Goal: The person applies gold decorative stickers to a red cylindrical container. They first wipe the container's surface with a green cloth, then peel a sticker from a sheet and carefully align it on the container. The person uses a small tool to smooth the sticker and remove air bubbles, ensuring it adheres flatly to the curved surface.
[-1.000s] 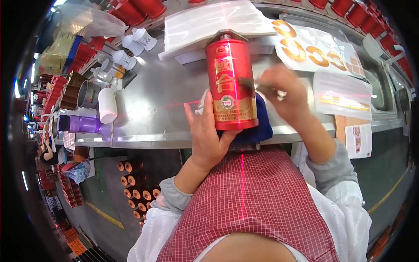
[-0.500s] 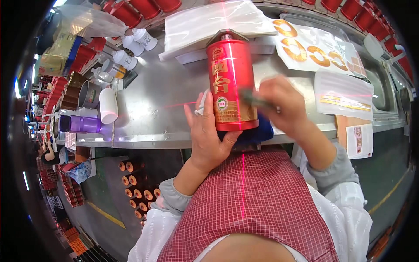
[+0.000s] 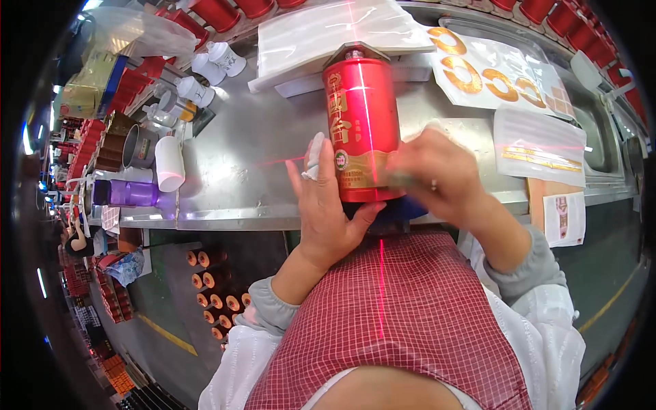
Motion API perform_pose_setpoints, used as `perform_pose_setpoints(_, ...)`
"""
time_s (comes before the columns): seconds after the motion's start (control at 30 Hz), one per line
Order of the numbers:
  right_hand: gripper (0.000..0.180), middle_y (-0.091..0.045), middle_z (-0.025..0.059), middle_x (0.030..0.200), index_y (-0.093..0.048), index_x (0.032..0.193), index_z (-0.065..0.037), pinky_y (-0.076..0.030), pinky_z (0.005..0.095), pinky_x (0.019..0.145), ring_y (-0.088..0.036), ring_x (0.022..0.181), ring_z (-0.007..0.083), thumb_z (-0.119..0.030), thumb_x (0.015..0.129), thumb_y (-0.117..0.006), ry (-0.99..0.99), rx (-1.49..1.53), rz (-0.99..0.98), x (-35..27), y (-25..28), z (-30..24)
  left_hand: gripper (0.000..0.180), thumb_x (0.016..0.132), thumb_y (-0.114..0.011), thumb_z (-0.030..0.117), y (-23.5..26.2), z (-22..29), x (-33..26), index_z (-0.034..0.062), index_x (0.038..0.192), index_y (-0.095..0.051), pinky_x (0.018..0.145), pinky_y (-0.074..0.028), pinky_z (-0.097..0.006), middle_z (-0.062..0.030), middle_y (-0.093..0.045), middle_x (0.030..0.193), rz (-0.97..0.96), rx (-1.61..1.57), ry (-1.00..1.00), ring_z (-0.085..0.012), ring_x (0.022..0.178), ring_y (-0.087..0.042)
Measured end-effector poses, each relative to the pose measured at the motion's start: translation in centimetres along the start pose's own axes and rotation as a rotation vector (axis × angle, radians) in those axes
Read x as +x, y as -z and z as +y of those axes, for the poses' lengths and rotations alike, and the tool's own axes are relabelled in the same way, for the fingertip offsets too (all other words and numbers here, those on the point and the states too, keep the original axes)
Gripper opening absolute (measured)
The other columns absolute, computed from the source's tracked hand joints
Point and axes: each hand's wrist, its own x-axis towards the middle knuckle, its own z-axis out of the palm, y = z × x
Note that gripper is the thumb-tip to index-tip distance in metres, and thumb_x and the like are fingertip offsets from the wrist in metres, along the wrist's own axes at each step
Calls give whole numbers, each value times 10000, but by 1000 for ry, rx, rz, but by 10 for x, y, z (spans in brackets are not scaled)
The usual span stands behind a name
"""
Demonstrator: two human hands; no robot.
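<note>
While the red bottle (image 3: 361,123) is held over the near edge of the steel table (image 3: 253,150), it is gripped from 2 sides. Left hand (image 3: 328,205): fingers (image 3: 324,167) stretched up along the bottle's left flank, thumb hooked under its base, a white cloth (image 3: 314,156) pinched between fingertips and bottle. Right hand (image 3: 437,174): curled against the lower right flank, over the gold label band; blurred, so whether something small is pinched there cannot be told.

Long axis of the bottle is seen running away from the body, cap at the far end, base nearest the apron (image 3: 396,307). From the left fingers the bottle lies directly to the right, touching; from the right fingers it lies directly to the left, touching. Both hands are set at the base half; the cap end is left free, beyond all fingertips. Neither hand is clearly nearer; the left is judged to carry more of the weight, being under the base.

A thin red laser line is noted along the bottle's length and down the apron. Something dark blue (image 3: 396,212) is seen just under the base.
</note>
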Motion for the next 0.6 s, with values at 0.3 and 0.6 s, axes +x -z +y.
perform_pose_setpoints(0.3, 198, -608, 77, 824, -667, 918, -89, -472, 386, 703, -584, 776, 283, -88, 733, -738, -57, 186, -151, 11, 10, -8, 955, 858, -605, 550, -6, -4, -7, -104, 1452, -241, 1081, -122, -672, -293, -460, 1368, 26, -11, -29, -416, 1270, -467)
perform_pose_setpoints(0.6, 127, -595, 91, 805, -630, 823, -87, -470, 409, 715, -588, 799, 315, -129, 748, -723, -285, 62, 67, 30, 8, 13, 956, 868, -583, 561, -3, -4, -6, -107, 1453, -230, 1088, -109, -668, -280, -483, 1338, -11, -69, 27, -419, 1265, -466)
